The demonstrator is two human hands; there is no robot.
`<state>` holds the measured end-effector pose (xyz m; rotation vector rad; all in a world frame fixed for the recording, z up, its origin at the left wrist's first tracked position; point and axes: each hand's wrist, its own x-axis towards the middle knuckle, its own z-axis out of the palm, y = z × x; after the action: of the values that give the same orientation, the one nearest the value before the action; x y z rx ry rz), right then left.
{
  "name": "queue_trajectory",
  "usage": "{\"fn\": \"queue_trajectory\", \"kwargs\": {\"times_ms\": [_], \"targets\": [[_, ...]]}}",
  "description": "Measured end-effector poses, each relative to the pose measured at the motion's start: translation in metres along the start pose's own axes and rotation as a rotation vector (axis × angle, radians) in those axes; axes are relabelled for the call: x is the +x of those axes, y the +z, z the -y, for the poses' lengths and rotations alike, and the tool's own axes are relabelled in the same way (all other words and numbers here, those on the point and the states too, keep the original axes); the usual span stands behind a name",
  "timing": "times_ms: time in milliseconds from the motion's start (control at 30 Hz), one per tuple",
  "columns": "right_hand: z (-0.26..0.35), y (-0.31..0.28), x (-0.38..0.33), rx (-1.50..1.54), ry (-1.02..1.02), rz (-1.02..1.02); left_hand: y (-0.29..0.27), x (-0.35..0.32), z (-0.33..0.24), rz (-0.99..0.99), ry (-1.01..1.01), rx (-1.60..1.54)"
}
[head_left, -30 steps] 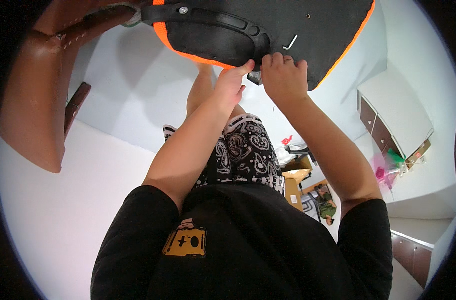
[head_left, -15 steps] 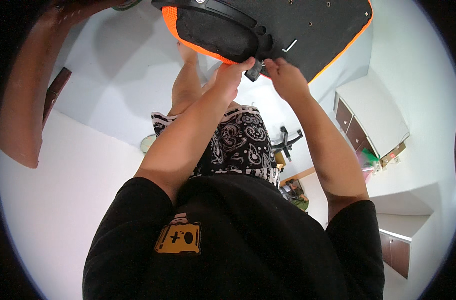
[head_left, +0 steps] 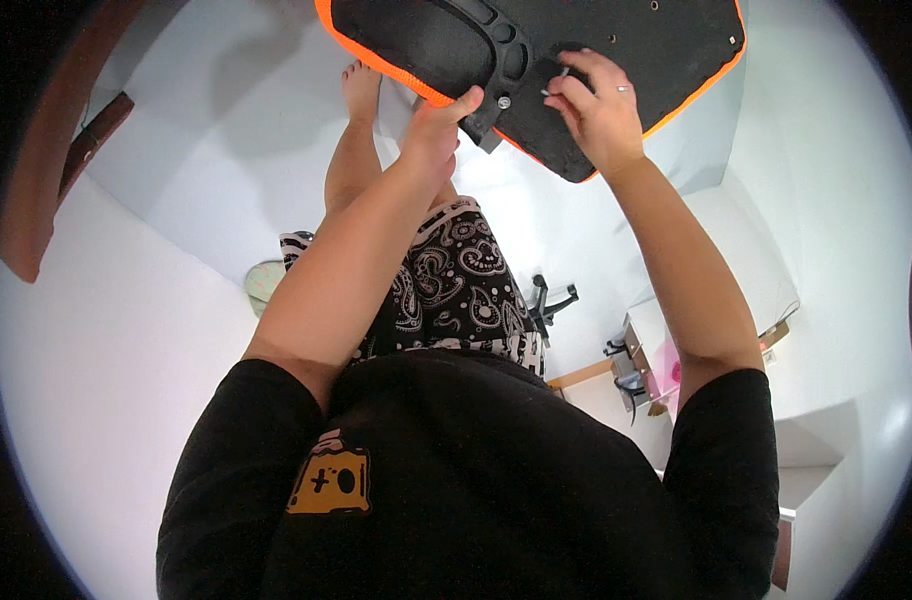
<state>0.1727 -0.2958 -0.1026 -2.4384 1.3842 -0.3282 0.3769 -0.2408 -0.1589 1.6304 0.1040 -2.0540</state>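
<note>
An upturned chair seat [head_left: 616, 110] with a black underside and orange edging lies at the top of the view. Across its left part runs a black curved armrest [head_left: 491, 45], with a silver bolt [head_left: 505, 102] showing in its end. My left hand [head_left: 438, 130] is closed round the edge of the seat beside that end, thumb on top; its other fingers are partly hidden. Over the seat's underside, my right hand [head_left: 598, 105] pinches a small silver hex key [head_left: 553, 92], mostly covered by the fingers.
A wheeled black chair base [head_left: 548, 305] stands on the floor right of my legs. Farther right are a white cabinet [head_left: 716, 250] and a pink plastic bag [head_left: 664, 368]. A brown wooden piece of furniture [head_left: 36, 200] rises at the left edge.
My right hand has left the bolt at the armrest end and moved right, taking hold of the hex key that lay on the seat. The seat and left hand have shifted slightly up and left.
</note>
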Motion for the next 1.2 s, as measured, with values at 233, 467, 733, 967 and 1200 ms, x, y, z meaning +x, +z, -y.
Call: {"fn": "queue_trajectory", "kwargs": {"times_ms": [233, 467, 733, 967, 1200], "targets": [[0.05, 0.006, 0.019, -0.018, -0.08, 0.091, -0.001, -0.011, -0.002, 0.02, 0.093, -0.366], [0.057, 0.015, 0.031, -0.147, -0.19, 0.111, -0.018, 0.013, 0.007, 0.08, 0.137, -0.422], [0.068, 0.006, 0.054, -0.317, -0.232, 0.191, -0.004, 0.0, -0.01, 0.23, 0.281, -0.454], [0.082, 0.011, 0.058, -0.31, 0.072, 0.36, 0.001, -0.007, -0.014, 0.157, 0.246, -0.379], [0.103, 0.021, 0.054, 0.611, 1.317, 0.179, 0.004, -0.02, -0.016, 0.173, 0.207, -0.397]]}}
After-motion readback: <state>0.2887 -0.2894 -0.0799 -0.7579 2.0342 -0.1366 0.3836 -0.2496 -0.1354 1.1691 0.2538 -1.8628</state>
